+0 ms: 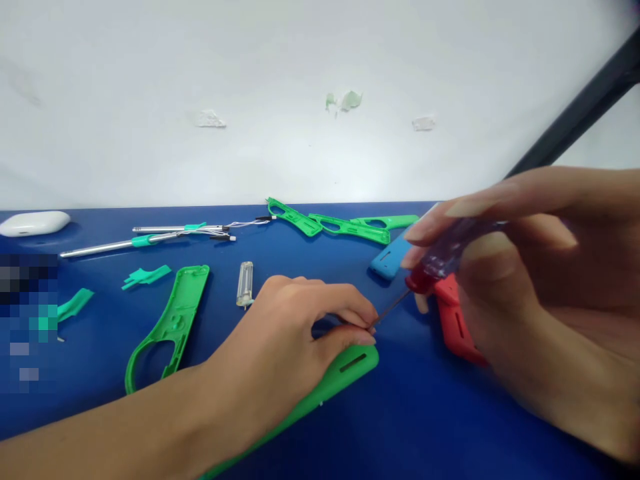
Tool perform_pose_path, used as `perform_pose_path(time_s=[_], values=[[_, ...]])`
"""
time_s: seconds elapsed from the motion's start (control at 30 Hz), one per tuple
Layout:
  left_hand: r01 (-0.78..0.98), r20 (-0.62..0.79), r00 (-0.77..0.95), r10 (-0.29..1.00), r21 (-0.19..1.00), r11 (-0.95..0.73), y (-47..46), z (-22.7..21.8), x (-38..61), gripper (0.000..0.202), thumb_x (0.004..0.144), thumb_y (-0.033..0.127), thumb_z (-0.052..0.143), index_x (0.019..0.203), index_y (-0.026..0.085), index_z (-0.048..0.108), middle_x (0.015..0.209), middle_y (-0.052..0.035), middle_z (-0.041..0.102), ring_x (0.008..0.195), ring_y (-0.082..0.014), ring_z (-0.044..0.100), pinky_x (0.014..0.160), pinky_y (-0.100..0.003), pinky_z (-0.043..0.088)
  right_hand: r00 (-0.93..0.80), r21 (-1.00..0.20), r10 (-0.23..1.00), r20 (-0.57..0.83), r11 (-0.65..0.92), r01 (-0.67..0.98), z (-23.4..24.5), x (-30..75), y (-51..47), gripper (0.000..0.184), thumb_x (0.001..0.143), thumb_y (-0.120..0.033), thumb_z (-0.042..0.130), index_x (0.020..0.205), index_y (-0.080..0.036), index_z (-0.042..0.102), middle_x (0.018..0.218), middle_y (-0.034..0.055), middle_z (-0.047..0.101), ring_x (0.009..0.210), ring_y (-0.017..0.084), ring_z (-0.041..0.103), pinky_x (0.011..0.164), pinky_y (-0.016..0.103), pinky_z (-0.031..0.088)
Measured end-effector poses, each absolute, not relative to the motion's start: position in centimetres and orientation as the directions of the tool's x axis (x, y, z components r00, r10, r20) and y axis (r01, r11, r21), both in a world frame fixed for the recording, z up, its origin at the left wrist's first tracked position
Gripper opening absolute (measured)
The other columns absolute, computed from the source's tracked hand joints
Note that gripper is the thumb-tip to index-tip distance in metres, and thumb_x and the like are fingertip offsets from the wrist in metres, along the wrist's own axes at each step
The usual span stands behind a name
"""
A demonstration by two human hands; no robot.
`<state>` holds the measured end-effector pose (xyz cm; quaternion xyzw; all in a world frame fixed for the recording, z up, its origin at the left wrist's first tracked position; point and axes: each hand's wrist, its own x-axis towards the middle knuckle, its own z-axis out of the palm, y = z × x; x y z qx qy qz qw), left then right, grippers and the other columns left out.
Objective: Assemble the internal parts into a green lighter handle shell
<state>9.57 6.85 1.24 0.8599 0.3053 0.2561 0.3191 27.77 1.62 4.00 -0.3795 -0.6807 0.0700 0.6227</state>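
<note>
The left hand (295, 333) lies nearest, its grip closed over the end of a green shell (350, 368) that rests flat on the blue table (425, 420). The fingers are bent down onto the shell's top and the thumb is along its edge, just above a slot. Just right of that grip, the thin shaft of a screwdriver (440, 263) meets the left fingertips. The right hand (540, 287) has its grip wrapped tight round the tool's clear purple and red handle, with the fingers stretched along it. Under the right grip lies a red piece (453, 323), and just beyond it a blue piece (390, 259). Left of the left grip sits an open shell (175, 320), hollow side up, with a small clear tube (245, 283) between the two. Teal scraps (145, 275) lie further left. Beyond both grips, green halves (345, 225) lie together near the table's far edge. Metal rods (125, 243) with thin wires lie to their left, and a white case (33, 223) is at the far left corner. A pale wall (300, 67) rises behind.
</note>
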Motion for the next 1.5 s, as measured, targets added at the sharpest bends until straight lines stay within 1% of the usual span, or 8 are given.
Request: perform_pose_path(time_s=[0.43,0.57,0.7,0.87,1.03,1.13,1.3,1.5], values=[[0.379,0.229,0.699,0.678,0.685,-0.622,7.0,1.5,9.8,0.017,0.092,0.019,0.074,0.087,0.035,0.072,0.09,0.0218,0.078,0.085,-0.0124,0.073,0.092,-0.031,0.043,0.079,-0.596,0.608,0.79,0.732,0.33,4.9,27.7,2.0,0.018,0.089,-0.051,0.081,0.102,-0.04,0.074,0.092,0.0006,0.077,0.072,0.024,0.07,0.054,0.035,0.059],[0.36,0.239,0.715,0.657,0.68,-0.639,7.0,1.7,9.9,0.019,0.095,0.016,0.069,0.086,0.033,0.072,0.089,0.021,0.078,0.082,-0.0109,0.073,0.089,-0.029,0.045,0.076,-0.542,0.569,0.819,0.723,0.429,5.1,27.6,1.8,0.019,0.09,-0.049,0.08,0.106,-0.04,0.074,0.085,0.0013,0.077,0.065,0.025,0.068,0.055,0.039,0.057],[0.353,0.218,0.734,0.643,0.686,-0.636,6.9,1.8,10.0,0.018,0.094,0.016,0.068,0.085,0.032,0.071,0.086,0.0195,0.077,0.08,-0.0108,0.071,0.081,-0.026,0.046,-0.008,-0.521,0.587,0.809,0.724,0.451,5.0,27.9,1.4,0.024,0.096,-0.024,0.072,0.113,-0.041,0.072,0.096,-0.0008,0.077,0.075,0.026,0.071,0.059,0.042,0.056],[0.34,0.206,0.755,0.623,0.69,-0.639,7.1,1.8,9.9,0.017,0.096,0.016,0.065,0.089,0.03,0.072,0.089,0.0168,0.077,0.083,-0.0107,0.07,0.079,-0.024,0.048,-0.038,-0.54,0.618,0.785,0.714,0.446,4.1,28.4,1.3,0.056,0.097,0.005,0.054,0.103,-0.049,0.072,0.11,-0.0115,0.071,0.093,0.021,0.07,0.078,0.042,0.06],[0.337,0.233,0.786,0.573,0.616,-0.712,6.8,2.5,9.3,0.02,0.098,0.017,0.061,0.095,0.032,0.073,0.094,0.015,0.077,0.086,-0.0081,0.071,0.083,-0.02,0.049,-0.08,-0.537,0.591,0.803,0.774,0.336,3.3,28.5,2.2,0.044,0.093,-0.002,0.069,0.103,-0.044,0.075,0.108,-0.0113,0.074,0.086,0.018,0.07,0.062,0.032,0.057],[0.43,0.209,0.75,0.627,0.566,-0.703,5.8,2.5,9.1,0.012,0.1,0.035,0.062,0.103,0.032,0.074,0.104,0.0069,0.076,0.093,-0.0165,0.072,0.088,-0.03,0.055,-0.08,-0.542,0.575,0.814,0.803,0.248,3.0,28.6,2.7,0.041,0.09,-0.002,0.073,0.107,-0.039,0.076,0.104,-0.0099,0.075,0.082,0.017,0.068,0.059,0.033,0.055],[0.435,0.175,0.86,0.48,0.242,-0.867,4.2,1.8,8.9,0.012,0.094,0.028,0.066,0.097,0.019,0.074,0.101,-0.0081,0.074,0.093,-0.0315,0.071,0.08,-0.046,0.061,-0.134,-0.57,0.61,0.781,0.784,0.246,3.3,29.1,2.0,0.043,0.087,-0.005,0.081,0.122,-0.029,0.076,0.104,-0.0067,0.075,0.083,0.02,0.068,0.064,0.037,0.061],[0.466,0.127,0.851,0.51,0.266,-0.844,4.2,1.9,8.9,0.019,0.095,0.027,0.064,0.109,0.017,0.073,0.106,-0.0102,0.072,0.098,-0.0333,0.07,0.082,-0.048,0.063,-0.172,-0.562,0.667,0.725,0.717,0.412,4.3,29.0,1.0,0.039,0.105,-0.014,0.061,0.119,-0.048,0.074,0.119,-0.0143,0.074,0.089,0.015,0.073,0.055,0.026,0.058]])
